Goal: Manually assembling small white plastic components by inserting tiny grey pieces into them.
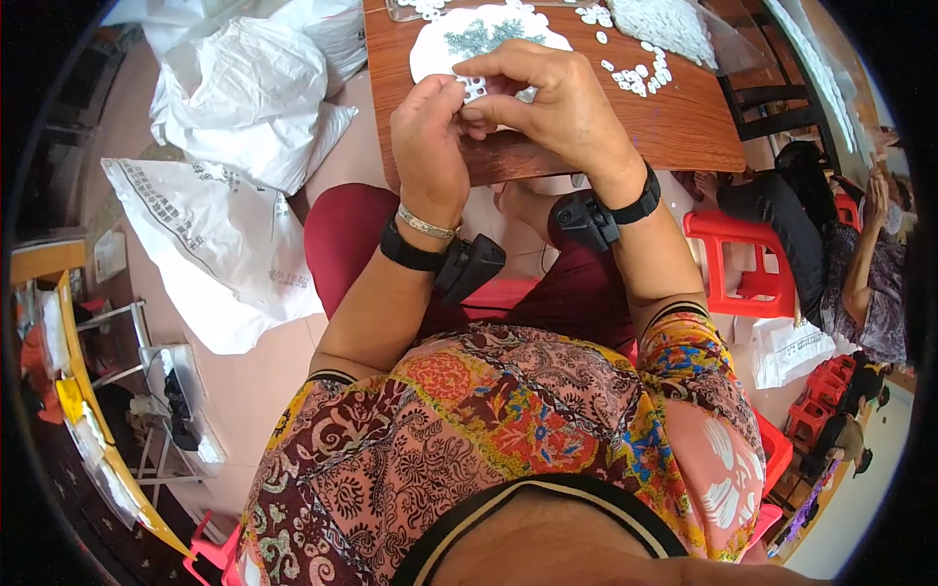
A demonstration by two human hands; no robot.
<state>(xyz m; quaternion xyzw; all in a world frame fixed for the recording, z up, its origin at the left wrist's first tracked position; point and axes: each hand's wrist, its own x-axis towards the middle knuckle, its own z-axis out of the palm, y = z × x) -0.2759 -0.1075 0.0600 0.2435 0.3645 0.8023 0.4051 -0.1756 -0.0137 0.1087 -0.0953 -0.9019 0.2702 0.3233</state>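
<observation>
Over the near edge of the wooden table (684,137), both of my hands meet at a small white piece with several holes (475,89). The fingers of my left hand (428,142) are closed against its left side. My right hand (565,103) pinches it between thumb and forefinger from the right. Just beyond my fingers lies a rounded white sheet or dish (430,49), bearing a heap of tiny grey-green pieces (487,37) too small to name. Part of the held piece is hidden by my fingertips.
Loose white pieces (640,78) lie on the table's right, beside a clear bag of similar pieces (664,29). Large white sacks (239,93) stand on the floor at left, near a flattened sack (225,264). A red stool (738,264) and a seated person (860,264) are at right.
</observation>
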